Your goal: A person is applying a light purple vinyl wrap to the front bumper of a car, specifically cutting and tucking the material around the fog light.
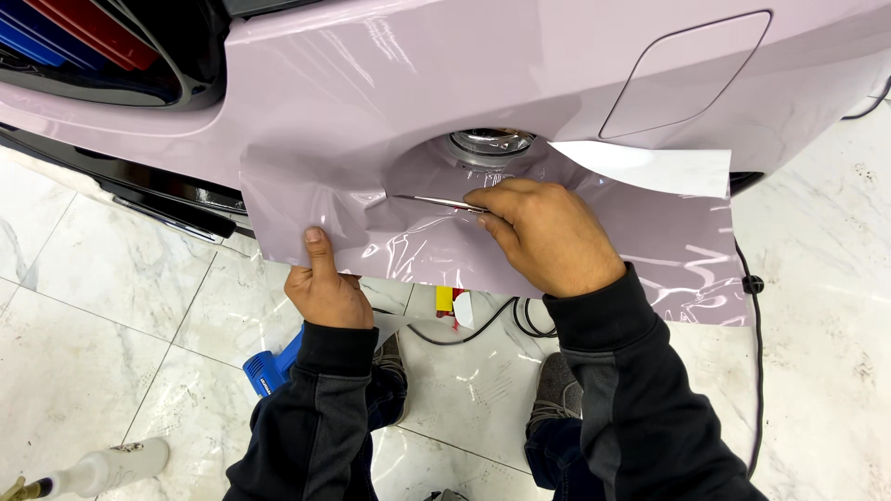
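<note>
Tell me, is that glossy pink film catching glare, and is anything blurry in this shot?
Head view: the glossy pale pink vinyl film shows bright streaky reflections, strongest by its lower right edge; the white marble floor shines too; both hands, left hand and right hand, look sharp; frame edges bend slightly.

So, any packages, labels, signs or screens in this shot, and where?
Spray bottle: bottom left on the floor, white, lying down, small label.
Heat gun: by the left knee, blue, white marking on its body.
Small pack: on the floor under the film, yellow, red and white.
No signs or screens.
</note>
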